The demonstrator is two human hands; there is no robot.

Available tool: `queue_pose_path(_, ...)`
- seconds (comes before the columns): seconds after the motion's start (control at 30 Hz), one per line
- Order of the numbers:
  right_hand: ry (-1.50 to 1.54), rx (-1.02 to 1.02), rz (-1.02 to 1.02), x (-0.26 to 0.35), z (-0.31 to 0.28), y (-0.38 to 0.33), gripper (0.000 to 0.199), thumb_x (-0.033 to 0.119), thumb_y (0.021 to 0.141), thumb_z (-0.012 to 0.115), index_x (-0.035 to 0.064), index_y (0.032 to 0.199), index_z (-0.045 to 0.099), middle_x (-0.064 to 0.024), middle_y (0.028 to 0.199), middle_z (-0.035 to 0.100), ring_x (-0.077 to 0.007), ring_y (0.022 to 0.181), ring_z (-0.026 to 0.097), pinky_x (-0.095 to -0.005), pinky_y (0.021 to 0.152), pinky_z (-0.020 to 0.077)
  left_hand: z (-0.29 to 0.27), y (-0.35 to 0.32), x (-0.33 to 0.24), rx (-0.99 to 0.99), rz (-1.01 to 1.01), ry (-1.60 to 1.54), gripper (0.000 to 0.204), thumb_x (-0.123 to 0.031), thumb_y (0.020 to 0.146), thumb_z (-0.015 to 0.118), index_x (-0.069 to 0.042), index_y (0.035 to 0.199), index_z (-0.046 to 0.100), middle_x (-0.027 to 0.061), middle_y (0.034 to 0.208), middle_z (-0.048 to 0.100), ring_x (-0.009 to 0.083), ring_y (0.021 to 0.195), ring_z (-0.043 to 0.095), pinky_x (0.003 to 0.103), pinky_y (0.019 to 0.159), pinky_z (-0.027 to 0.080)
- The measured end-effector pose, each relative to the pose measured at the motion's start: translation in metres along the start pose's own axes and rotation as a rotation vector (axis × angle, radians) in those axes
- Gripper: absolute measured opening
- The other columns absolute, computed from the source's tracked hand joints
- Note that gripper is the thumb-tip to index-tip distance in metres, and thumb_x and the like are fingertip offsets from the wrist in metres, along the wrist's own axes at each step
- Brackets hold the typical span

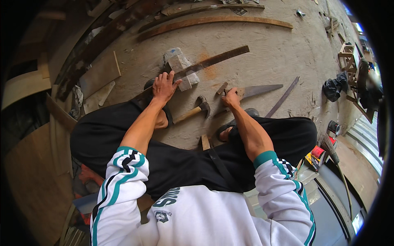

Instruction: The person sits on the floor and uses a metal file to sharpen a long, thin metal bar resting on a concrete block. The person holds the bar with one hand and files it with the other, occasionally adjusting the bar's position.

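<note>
Left hand (164, 87) spread flat on long dark wood strip (213, 60); right hand (231, 99) fisted around handsaw (256, 90) handle, wooden-handled claw hammer (193, 111) at its 9 o'clock.

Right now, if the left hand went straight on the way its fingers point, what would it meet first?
The left hand rests on the dark plank, fingers pointing up and slightly right. Straight on, it would probably meet the grey block first, though depth is hard to judge.

Dusty concrete floor (262, 45); scattered curved wooden strips (213, 20); bright daylight at right
</note>
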State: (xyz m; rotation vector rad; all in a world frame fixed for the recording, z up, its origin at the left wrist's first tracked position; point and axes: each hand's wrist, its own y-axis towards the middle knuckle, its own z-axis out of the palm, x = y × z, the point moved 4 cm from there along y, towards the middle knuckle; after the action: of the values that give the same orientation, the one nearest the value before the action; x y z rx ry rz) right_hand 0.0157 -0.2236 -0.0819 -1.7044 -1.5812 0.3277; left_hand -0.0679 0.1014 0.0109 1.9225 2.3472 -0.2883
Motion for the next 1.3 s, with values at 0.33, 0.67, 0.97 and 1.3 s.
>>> queue_pose_path(0.33, 0.060, -0.091, -0.027, 0.024, -0.027, -0.027, 0.077, 0.025, 0.079, 0.068, -0.0040, 0.136, 0.024, -0.0338, 0.115, 0.062, -0.0466, 0.108, 0.062, -0.0476, 0.094, 0.0482, -0.008, 0.015, -0.032, -0.225, 0.173, -0.018, 0.060, -0.065, 0.090, 0.053, -0.012, 0.116, 0.062, 0.0061, 0.087, 0.059, 0.0233, 0.080, 0.062, 0.037, 0.068, 0.047)
queue_pose_path(0.67, 0.027, -0.005, -0.033, 0.002, -0.030, -0.040, 0.082, 0.021, 0.076, 0.064, -0.0021, 0.141, 0.019, -0.0349, 0.110, 0.062, -0.0469, 0.104, 0.063, -0.0481, 0.090, 0.0495, -0.016, 0.037, -0.052, -0.263, 0.285, -0.137, 0.055, -0.058, 0.089, 0.061, -0.008, 0.111, 0.066, 0.0099, 0.083, 0.065, 0.0257, 0.074, 0.068, 0.037, 0.060, 0.054)
queue_pose_path(0.97, 0.018, 0.035, -0.022, 0.016, -0.038, -0.050, 0.081, 0.020, 0.077, 0.063, -0.0026, 0.142, 0.021, -0.0331, 0.108, 0.064, -0.0450, 0.101, 0.064, -0.0466, 0.088, 0.0495, -0.008, 0.047, -0.055, -0.199, 0.266, -0.154, 0.054, -0.055, 0.086, 0.065, -0.008, 0.114, 0.066, 0.0108, 0.086, 0.067, 0.0283, 0.077, 0.069, 0.038, 0.066, 0.056)
queue_pose_path(1.3, 0.044, -0.026, -0.043, 0.009, -0.045, -0.059, 0.080, 0.023, 0.079, 0.065, -0.0021, 0.142, 0.022, -0.0330, 0.110, 0.063, -0.0449, 0.100, 0.065, -0.0458, 0.088, 0.0499, 0.010, 0.036, -0.030, -0.140, 0.297, 0.148, 0.054, -0.050, 0.081, 0.070, -0.016, 0.122, 0.059, 0.0056, 0.108, 0.055, 0.0224, 0.105, 0.057, 0.039, 0.076, 0.051)
